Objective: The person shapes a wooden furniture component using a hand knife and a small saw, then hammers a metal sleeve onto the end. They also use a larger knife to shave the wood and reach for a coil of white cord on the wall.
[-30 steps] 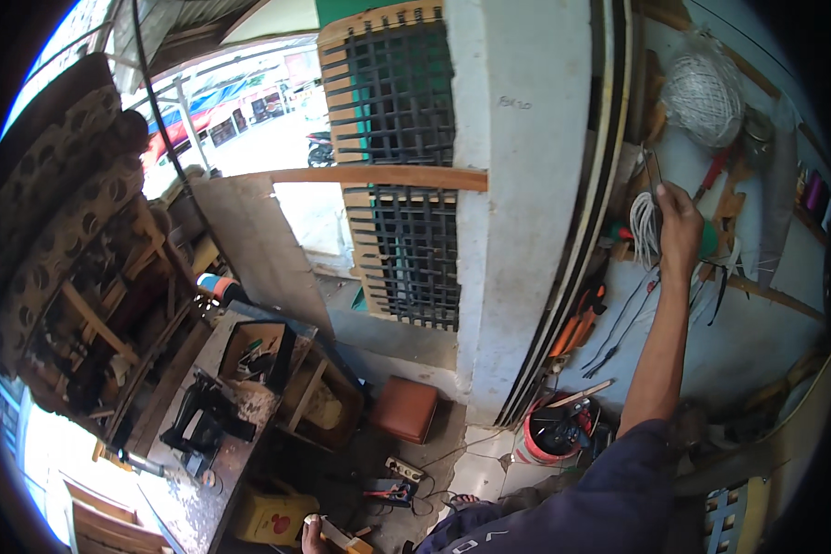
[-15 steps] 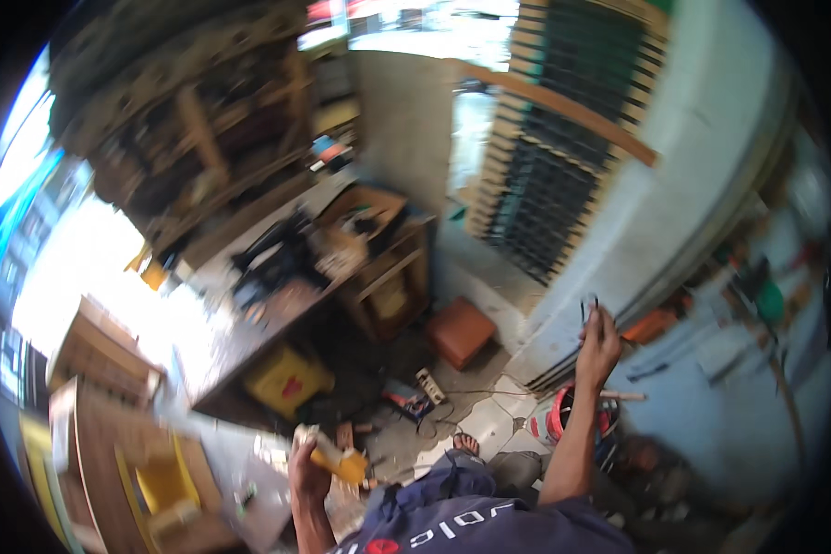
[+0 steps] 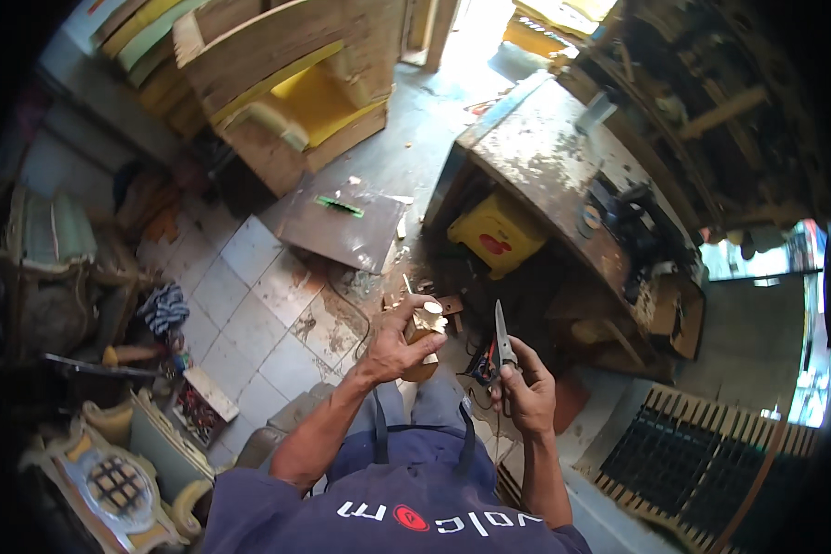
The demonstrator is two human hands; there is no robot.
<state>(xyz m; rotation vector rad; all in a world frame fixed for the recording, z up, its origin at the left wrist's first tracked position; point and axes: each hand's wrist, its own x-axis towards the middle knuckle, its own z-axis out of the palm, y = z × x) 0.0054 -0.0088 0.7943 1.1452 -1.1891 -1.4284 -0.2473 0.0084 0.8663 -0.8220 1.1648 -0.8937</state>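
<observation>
In front of my body, my left hand (image 3: pixel 395 349) is wrapped round a short yellowish wooden piece (image 3: pixel 427 321) with a pale, ragged top and a round end. To its right, my right hand (image 3: pixel 528 388) holds scissors (image 3: pixel 501 334) upright by the handles, their long blades pointing away from me. The scissors and the wooden piece are apart.
A worn workbench (image 3: pixel 535 157) with a black sewing machine (image 3: pixel 623 212) stands right, a yellow container (image 3: pixel 494 235) beneath. A wooden cabinet (image 3: pixel 286 148) is ahead left, a dark board (image 3: pixel 342 222) on the floor, carved furniture (image 3: pixel 111 462) lower left, a slatted frame (image 3: pixel 692 471) lower right.
My right hand has come down from the wall's hanging tools and now holds scissors in front of me. My left hand with the wooden piece has risen into fuller view. The view has swung round leftward.
</observation>
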